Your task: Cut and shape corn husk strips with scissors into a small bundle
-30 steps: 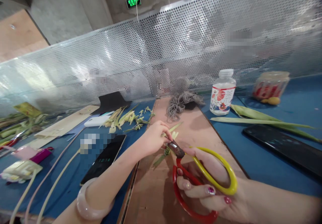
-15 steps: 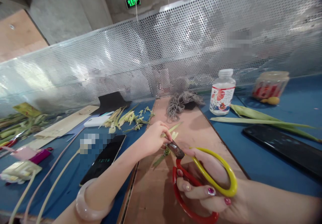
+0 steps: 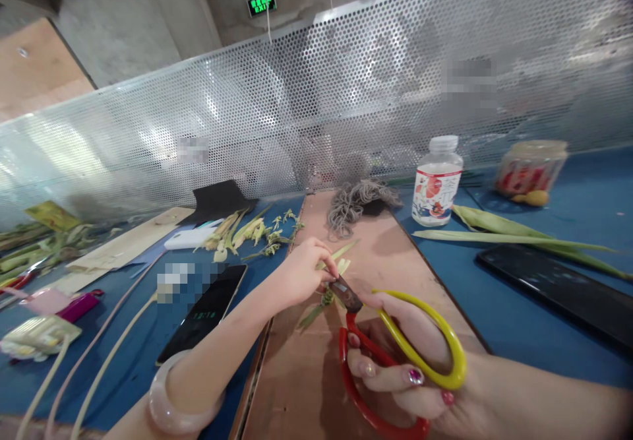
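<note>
My right hand (image 3: 400,361) grips a pair of scissors (image 3: 453,354) with one yellow and one red handle. Its thumb passes through the yellow loop and its fingers through the red one. The dark blades point up and left, close to the fingertips of my left hand (image 3: 309,272). Those fingertips pinch a small bundle of pale green leaf strips (image 3: 341,252), partly hidden behind the hand and blades. A darker green sprig (image 3: 311,314) pokes out below. Whether the blades touch the leaves I cannot tell.
Grey yarn (image 3: 351,206) lies at the board's far end. To the right are a plastic bottle (image 3: 438,186), a jar (image 3: 531,169), long leaves (image 3: 514,237) and a black phone (image 3: 554,295). On the left lie another phone (image 3: 205,311), cables, and withered plant pieces (image 3: 260,232).
Almost nothing differs. Both hands, the scissors and the leaf bundle hold nearly the same position.
</note>
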Available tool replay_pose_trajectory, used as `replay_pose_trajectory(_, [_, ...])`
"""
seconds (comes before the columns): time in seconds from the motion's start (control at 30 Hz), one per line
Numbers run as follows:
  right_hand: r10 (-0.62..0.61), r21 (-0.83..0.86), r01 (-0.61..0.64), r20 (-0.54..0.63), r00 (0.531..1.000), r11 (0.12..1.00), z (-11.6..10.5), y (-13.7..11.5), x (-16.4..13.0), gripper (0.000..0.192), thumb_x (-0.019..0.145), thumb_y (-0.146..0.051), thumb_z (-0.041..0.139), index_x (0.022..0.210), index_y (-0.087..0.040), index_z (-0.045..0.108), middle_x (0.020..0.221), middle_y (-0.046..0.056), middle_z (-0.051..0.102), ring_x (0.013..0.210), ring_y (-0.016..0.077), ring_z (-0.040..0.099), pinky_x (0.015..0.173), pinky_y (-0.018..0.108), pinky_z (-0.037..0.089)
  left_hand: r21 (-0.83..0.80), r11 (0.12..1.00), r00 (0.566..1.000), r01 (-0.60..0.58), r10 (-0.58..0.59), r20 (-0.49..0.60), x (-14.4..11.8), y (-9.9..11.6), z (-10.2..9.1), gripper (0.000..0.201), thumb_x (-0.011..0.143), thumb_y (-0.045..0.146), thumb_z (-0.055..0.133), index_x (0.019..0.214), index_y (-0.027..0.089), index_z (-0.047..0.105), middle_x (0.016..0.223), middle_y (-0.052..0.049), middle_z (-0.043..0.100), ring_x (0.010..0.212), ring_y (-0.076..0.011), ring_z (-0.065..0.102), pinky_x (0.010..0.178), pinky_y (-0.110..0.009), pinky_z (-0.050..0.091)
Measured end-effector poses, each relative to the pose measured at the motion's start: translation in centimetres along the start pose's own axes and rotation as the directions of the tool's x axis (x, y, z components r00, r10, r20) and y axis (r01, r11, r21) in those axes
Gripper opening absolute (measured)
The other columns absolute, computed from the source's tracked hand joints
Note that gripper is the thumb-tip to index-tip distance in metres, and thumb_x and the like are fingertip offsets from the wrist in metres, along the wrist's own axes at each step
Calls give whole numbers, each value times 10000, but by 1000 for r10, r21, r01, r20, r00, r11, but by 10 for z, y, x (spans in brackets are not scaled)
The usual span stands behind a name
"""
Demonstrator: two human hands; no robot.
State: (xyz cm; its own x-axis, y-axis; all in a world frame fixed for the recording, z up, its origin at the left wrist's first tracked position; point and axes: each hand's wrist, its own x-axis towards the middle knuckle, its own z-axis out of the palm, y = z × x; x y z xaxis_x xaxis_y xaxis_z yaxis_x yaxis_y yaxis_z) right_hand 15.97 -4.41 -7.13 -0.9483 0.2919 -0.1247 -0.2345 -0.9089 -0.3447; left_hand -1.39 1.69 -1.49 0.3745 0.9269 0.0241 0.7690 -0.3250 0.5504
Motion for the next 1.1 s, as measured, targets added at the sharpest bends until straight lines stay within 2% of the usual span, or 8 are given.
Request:
replay_pose_trajectory(0.17, [21,-48,-18,55,998,999,-7,2,2,687,869,-612,216,703,-52,575,438,-6,450,244,29,330,220,126,227,-17,1000,1000,1,-1,-20,-1,1,0,97,717,129,591,679,162,673,1024,-65,529,948,-197,578,834,-344,511])
replay_pose_trajectory(0.37, [-5,-26,6,46,999,1000,-10,2,0,721,876,-621,165,702,-46,565,469,10,464,272,25,348,230,121,207,17,1000,1000,9,-8,-28,-1,3,-1,126,722,96,579,672,153,680,1008,-63,524,947,-186,580,910,-338,466])
replay_pose_trajectory(0.43, [12,-41,-9,67,998,999,-9,2,0,733,867,-634,157,716,-46,567,454,-2,450,264,26,351,230,123,193,16,1000,999,-4,5,-33,-1,3,-1,134,719,84,574,669,152,678,1008,-65,524,947,-183,576,876,-320,484])
replay_pose_trajectory(0.6, [38,-64,-32,96,995,997,-4,0,0,743,853,-656,154,721,-53,568,450,2,452,273,39,367,230,133,152,-72,997,999,-15,13,-30,-1,2,-1,107,708,104,586,687,159,675,1062,-75,499,973,-195,560,669,-255,539])
replay_pose_trajectory(0.77, [0,-56,1,23,1000,998,-1,2,-1,787,838,-688,140,720,-42,575,468,20,466,325,40,380,255,125,163,-107,994,999,18,-22,-33,-2,8,-2,85,706,109,608,676,147,677,1085,-74,498,975,-190,570,774,-299,542])
replay_pose_trajectory(0.9, [-41,-70,40,-12,999,997,-1,3,-1,738,842,-670,206,742,-44,583,529,41,506,360,51,403,271,133,188,-127,992,999,10,-14,-30,-2,8,-3,98,710,107,608,673,154,686,1081,-70,508,986,-200,576,825,-339,534])
replay_pose_trajectory(1.1, [-7,-72,7,3,1000,997,-1,2,-3,734,849,-658,198,726,-42,577,488,20,472,330,45,367,260,136,161,-232,973,1000,14,-11,15,-2,3,-3,87,723,137,597,706,144,682,1120,-81,490,903,-178,602,675,-282,570])
